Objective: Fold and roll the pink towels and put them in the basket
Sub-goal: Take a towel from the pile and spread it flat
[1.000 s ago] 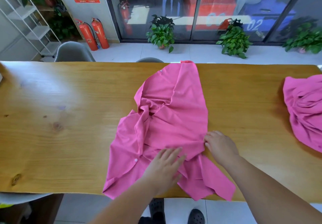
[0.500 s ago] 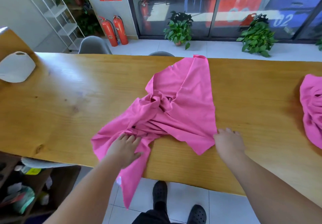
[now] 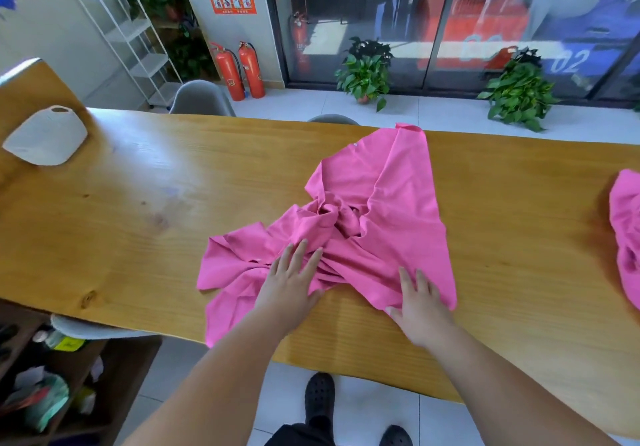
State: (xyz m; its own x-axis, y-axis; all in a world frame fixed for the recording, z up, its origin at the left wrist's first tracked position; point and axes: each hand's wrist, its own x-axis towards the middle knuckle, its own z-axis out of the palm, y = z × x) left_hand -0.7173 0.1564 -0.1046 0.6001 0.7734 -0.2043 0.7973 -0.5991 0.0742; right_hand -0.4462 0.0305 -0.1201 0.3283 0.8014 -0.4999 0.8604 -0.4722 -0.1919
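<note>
The pink towel [image 3: 381,203] lies bunched and twisted mid-surface [image 3: 138,220], one corner drooping over the near edge. No fold is made yet. Your left hand [image 3: 287,286] presses its crumpled middle and your right hand [image 3: 420,303] its near corner, fingers [image 3: 301,255] straight, gripping nothing. A second pink towel [image 3: 627,237] waits far right and the white basket [image 3: 45,140] sits far left, so folding, rolling and loading all lie ahead.

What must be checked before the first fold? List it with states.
1. Pink towel spread flat: not ok, bunched in the middle.
2. Towel wholly on the table: not ok, one corner hangs over the near edge.
3. Left hand and right hand on the towel: ok, both flat.
4. White basket in sight: ok, far left on the table.
5. Second towel out of the way: ok, at the right edge.
</note>
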